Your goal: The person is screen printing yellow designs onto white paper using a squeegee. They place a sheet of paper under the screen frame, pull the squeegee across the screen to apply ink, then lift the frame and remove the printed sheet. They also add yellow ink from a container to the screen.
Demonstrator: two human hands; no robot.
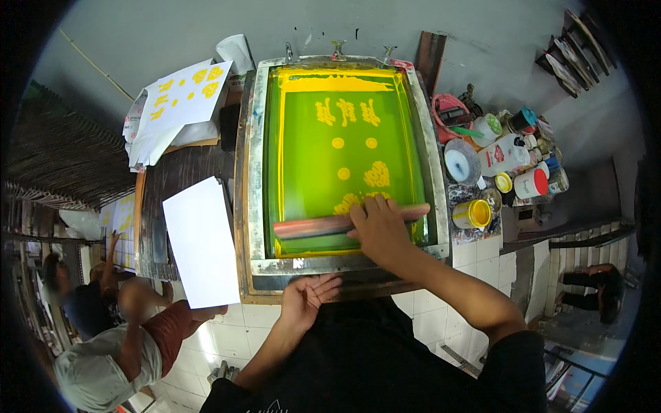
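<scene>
A screen printing frame [435, 172] with a metal rim lies in front of me, its green mesh [303, 148] marked with yellow characters, dots and leaf-like shapes. Thick yellow ink [330, 83] is banked along the far end of the mesh. My right hand [381, 230] grips a long squeegee [313, 226] that lies crosswise over the near part of the mesh, its lower edge hidden. Palm up, my left hand [310, 299] rests by the frame's near edge with its fingers stretched out and nothing in them.
White paper [200, 244] is stacked left of the frame, and printed sheets [186, 96] are piled behind it. Ink tubs [471, 214] and bottles [502, 155] crowd the right side. Two people are at the lower left, one a person in grey [103, 365]; another person [606, 292] is far right.
</scene>
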